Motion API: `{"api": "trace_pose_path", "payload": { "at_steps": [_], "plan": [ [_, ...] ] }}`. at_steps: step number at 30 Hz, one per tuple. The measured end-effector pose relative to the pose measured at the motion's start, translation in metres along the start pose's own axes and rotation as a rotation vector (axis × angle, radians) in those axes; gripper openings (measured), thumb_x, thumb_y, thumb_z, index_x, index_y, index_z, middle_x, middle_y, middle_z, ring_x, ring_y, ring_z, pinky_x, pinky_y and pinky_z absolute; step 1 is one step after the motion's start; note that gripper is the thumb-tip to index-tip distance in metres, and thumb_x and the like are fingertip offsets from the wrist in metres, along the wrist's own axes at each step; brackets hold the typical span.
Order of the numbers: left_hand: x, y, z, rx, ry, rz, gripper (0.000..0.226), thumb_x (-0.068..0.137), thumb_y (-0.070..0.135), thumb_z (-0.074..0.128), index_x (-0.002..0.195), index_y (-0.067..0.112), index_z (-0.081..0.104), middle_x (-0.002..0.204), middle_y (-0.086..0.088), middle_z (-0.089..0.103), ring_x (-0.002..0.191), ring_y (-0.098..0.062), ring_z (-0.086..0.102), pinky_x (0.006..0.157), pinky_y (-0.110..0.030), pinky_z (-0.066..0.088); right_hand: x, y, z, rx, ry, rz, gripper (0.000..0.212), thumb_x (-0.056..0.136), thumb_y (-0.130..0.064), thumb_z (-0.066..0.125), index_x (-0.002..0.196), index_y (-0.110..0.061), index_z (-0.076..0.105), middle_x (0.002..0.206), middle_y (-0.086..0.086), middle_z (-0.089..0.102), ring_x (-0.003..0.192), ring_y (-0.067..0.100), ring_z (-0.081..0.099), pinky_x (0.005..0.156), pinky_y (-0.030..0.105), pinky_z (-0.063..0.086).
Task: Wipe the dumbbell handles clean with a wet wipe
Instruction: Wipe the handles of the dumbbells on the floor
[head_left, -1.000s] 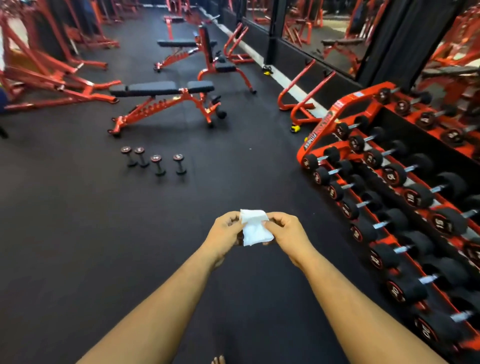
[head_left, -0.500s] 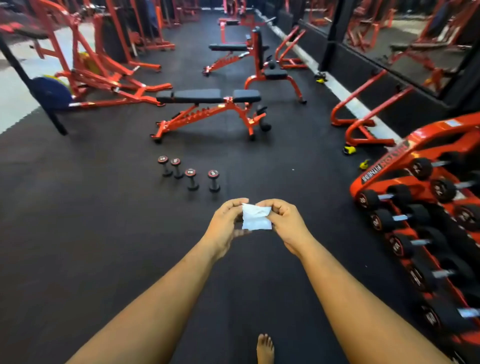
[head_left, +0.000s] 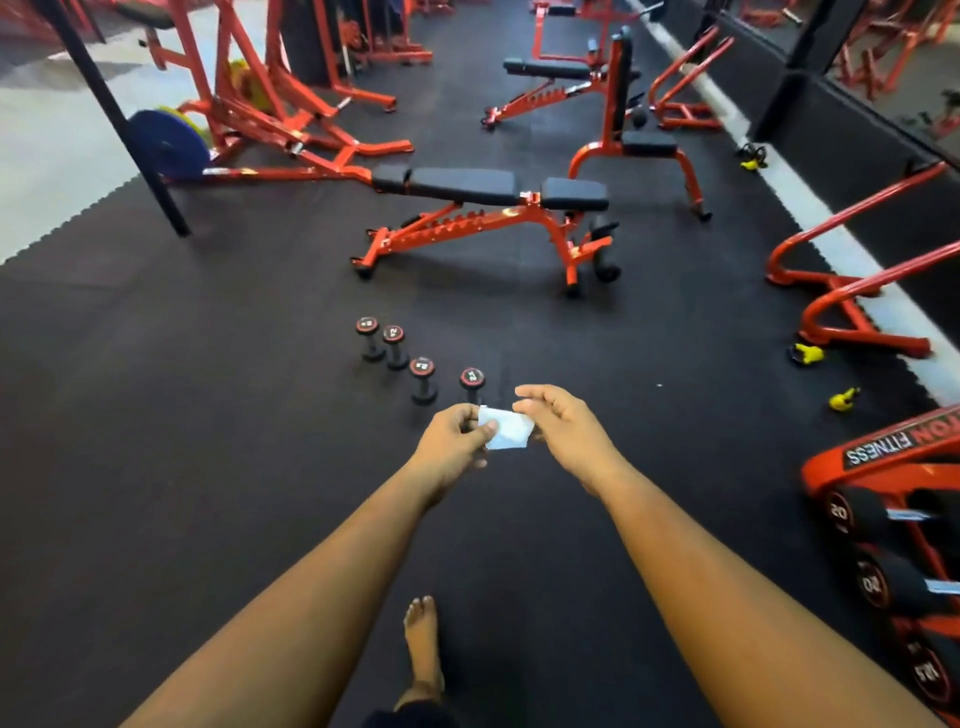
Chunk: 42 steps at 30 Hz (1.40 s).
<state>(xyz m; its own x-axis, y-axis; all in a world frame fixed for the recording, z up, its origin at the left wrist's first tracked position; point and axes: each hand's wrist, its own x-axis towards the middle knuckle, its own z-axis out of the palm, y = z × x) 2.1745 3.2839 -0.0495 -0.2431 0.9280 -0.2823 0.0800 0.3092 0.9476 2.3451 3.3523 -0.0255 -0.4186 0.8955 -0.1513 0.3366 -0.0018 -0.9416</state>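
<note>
- Black rubber flooring (head_left: 156, 467) is seen across the gym, with a pale floor strip at 10 o'clock.
- 4 small dumbbells (head_left: 422, 379) are stood on end on the floor, in a loose row toward 12 o'clock from the hands; the nearest is partly hidden behind the wipe.
- A white wet wipe (head_left: 506, 434) is held up between both hands, in front of the body and above the floor.
- The wipe's left edge is pinched by the left hand (head_left: 452, 441), thumb on top and fingers curled beneath.
- The wipe's right edge is met by the right hand (head_left: 566, 431); its fingers are loosely bent, and whether they pinch the wipe or only touch it cannot be told through the blur.
- An orange flat bench (head_left: 493, 208) with black pads is set at 12 o'clock, beyond the dumbbells.
- An orange dumbbell rack (head_left: 883, 457) with larger black dumbbells is placed at 4 o'clock.
- A bare foot (head_left: 422, 644) is planted at 6 o'clock, between the forearms.
- A blue weight plate (head_left: 166, 143) is mounted on an orange machine at 10 o'clock.
</note>
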Motion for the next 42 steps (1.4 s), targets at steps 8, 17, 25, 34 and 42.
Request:
{"api": "trace_pose_path", "payload": {
  "at_steps": [8, 17, 25, 34, 42],
  "plan": [
    [0.189, 0.027, -0.069, 0.156, -0.026, 0.031, 0.017, 0.098, 0.036, 0.065, 0.092, 0.02, 0.069, 0.078, 0.003, 0.068, 0.066, -0.008, 0.059, 0.065, -0.033, 0.051, 0.196, -0.022, 0.022, -0.373, -0.189, 0.054, 0.01, 0.093, -0.015, 0.069, 0.096, -0.025, 0.073, 0.075, -0.004, 0.074, 0.064, 0.013, 0.072, 0.068, 0.028, 0.058],
    [0.39, 0.02, -0.07, 0.304, -0.017, -0.016, 0.009, 0.095, 0.033, 0.07, 0.09, 0.032, 0.062, 0.085, 0.009, 0.067, 0.072, -0.003, 0.057, 0.071, -0.026, 0.047, 0.397, 0.021, 0.005, -0.315, -0.226, 0.082, 0.024, 0.096, -0.027, 0.068, 0.12, -0.025, 0.072, 0.112, -0.011, 0.074, 0.102, 0.0, 0.067, 0.09, 0.024, 0.055],
    [0.616, -0.173, -0.037, 0.635, -0.047, -0.325, 0.055, 0.095, 0.054, 0.061, 0.14, 0.024, 0.05, 0.131, 0.002, 0.058, 0.124, -0.019, 0.055, 0.102, -0.04, 0.046, 0.616, 0.256, 0.025, -0.125, -0.053, 0.379, 0.02, 0.098, -0.013, 0.058, 0.11, -0.028, 0.066, 0.099, -0.013, 0.069, 0.094, 0.012, 0.069, 0.072, 0.034, 0.062],
    [0.858, -0.444, 0.002, 1.144, -0.254, -0.236, 0.107, 0.09, 0.059, 0.065, 0.163, 0.022, -0.004, 0.17, -0.003, -0.014, 0.157, -0.025, -0.012, 0.123, -0.06, 0.009, 0.776, 0.579, 0.113, 0.002, 0.189, 0.469, 0.022, 0.092, -0.03, 0.055, 0.098, -0.047, 0.066, 0.107, -0.011, 0.071, 0.101, 0.015, 0.069, 0.082, 0.05, 0.061],
    [0.953, -0.562, -0.002, 1.202, -0.274, 0.009, 0.122, 0.076, 0.055, 0.077, 0.159, 0.04, -0.011, 0.165, 0.001, -0.006, 0.151, -0.036, 0.003, 0.114, -0.062, 0.029, 0.839, 0.704, 0.203, 0.036, 0.376, 0.386, 0.019, 0.103, -0.013, 0.05, 0.111, -0.029, 0.056, 0.107, -0.007, 0.065, 0.107, 0.019, 0.064, 0.091, 0.036, 0.053]
  ]
}}
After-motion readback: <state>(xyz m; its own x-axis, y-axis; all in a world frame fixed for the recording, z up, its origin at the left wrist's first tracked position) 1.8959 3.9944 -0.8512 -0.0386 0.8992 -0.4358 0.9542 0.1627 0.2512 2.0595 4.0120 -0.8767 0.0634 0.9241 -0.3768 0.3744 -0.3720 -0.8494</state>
